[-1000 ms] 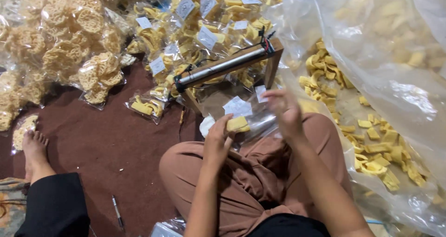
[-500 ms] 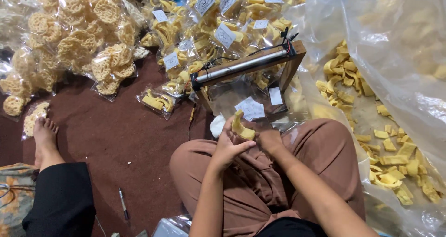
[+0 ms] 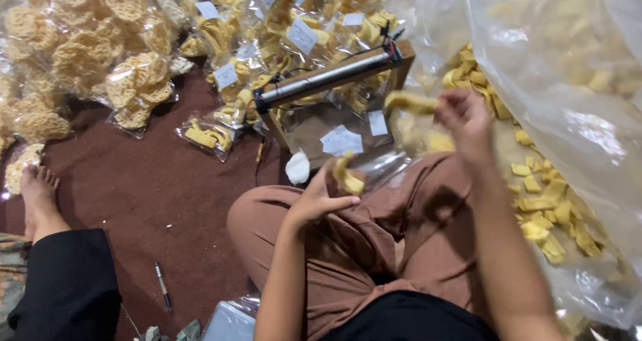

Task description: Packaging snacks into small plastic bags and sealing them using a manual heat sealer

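The yellow cracker pieces [image 3: 348, 178] are held in the left hand [image 3: 319, 199], whose fingers are curled closed around them just above the knee of the brown trousers [image 3: 401, 227]; a small clear bag [image 3: 382, 166] lies against that hand, though how far it has been filled cannot be told. A further pale cracker piece [image 3: 409, 102] is pinched between the closed fingers of the right hand [image 3: 463, 117], which is raised near the big clear plastic sack [image 3: 562, 114] of loose crackers (motion blur softens this hand). Just ahead of the knees a wooden-framed bag sealer [image 3: 331, 77] with a metal bar is set on the dark red floor [image 3: 154, 200], with loose paper labels [image 3: 342, 140] lying under it. Beyond it, many small sealed and labelled packets [image 3: 267, 27] are piled up, and lacy round crackers [image 3: 87, 53] are bagged at the far left. The work is judged to be well along yet unfinished: a large pile is already packed, while a good deal of loose cracker is left in the sack. A pen [image 3: 162, 284] lies on the floor beside another person's bare foot [image 3: 39, 194]
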